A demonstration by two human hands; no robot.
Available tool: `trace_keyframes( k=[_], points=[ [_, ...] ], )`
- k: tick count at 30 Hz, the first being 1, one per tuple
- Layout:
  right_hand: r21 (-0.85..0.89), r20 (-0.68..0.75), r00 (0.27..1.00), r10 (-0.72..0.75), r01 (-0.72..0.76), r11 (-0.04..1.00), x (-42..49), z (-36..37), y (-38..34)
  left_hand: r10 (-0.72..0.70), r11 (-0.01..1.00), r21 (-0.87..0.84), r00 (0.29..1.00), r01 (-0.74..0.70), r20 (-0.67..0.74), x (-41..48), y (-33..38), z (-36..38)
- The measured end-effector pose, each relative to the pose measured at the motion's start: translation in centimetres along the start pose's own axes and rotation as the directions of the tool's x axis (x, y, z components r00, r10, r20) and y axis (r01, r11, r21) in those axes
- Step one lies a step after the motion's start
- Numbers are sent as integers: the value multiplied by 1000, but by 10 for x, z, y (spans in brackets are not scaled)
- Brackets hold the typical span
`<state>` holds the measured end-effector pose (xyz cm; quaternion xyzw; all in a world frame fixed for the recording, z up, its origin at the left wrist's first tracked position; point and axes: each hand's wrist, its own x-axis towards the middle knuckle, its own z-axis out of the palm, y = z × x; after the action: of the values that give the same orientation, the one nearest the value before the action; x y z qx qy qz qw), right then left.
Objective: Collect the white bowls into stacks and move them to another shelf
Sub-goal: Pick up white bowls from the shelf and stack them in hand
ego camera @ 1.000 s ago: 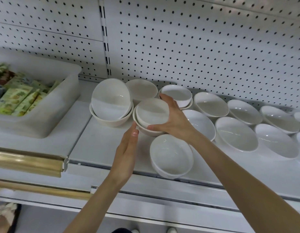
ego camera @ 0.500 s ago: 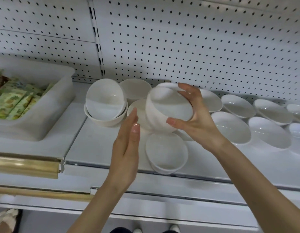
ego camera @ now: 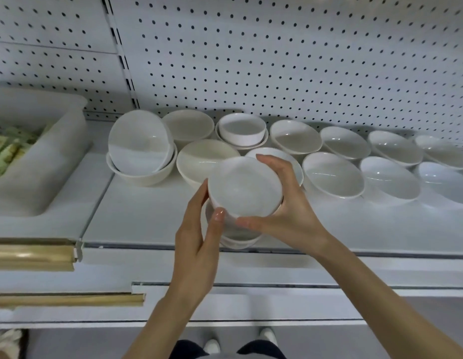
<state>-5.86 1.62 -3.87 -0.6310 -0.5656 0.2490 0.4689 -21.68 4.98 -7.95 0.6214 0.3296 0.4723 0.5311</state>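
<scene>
The right grip (ego camera: 285, 211) holds a bowl (ego camera: 244, 187), with its fingers curled over the far rim and its thumb on the near wall. The left grip (ego camera: 196, 244) rests straight-fingered against the bowl's left side. Directly below the grips, a second bowl (ego camera: 237, 240) sits at the shelf (ego camera: 137, 218) front edge. Open shelf surface lies left of the grips. Bowl rows (ego camera: 332, 174) stand close on the right.

- One view only: head cam, worn by the person, faces fwd + steeply down onto the shelf (ego camera: 147, 218).
- Wide-angle lens; pegboard back wall (ego camera: 277, 60) fills the top, beyond the hands.
- Close range: left hand (ego camera: 199, 239), right hand (ego camera: 285, 211) w/ bowl (ego camera: 244, 187) sit mid-frame; forearms enter from the bottom edge.
- Shoes (ego camera: 268, 338) show below the hands.
</scene>
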Motion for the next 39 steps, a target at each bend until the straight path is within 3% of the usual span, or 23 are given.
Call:
trace_keyframes(
  k=[21,30,35,39],
  points=[
    [-8,79,996,39,-38,999,-9,8,10,-99,995,24,994,100,-53,-17,-14,1],
    [-46,237,960,147,-140,989,-2,-8,9,-145,975,-180,986,129,-78,-7,-5,16],
    [18,31,996,89,-89,996,38,-38,9,-232,954,-209,971,216,-54,2,1,17],
    [-172,39,992,116,-108,979,95,-55,28,-328,920,-237,944,312,-30,12,-2,9]
  ],
)
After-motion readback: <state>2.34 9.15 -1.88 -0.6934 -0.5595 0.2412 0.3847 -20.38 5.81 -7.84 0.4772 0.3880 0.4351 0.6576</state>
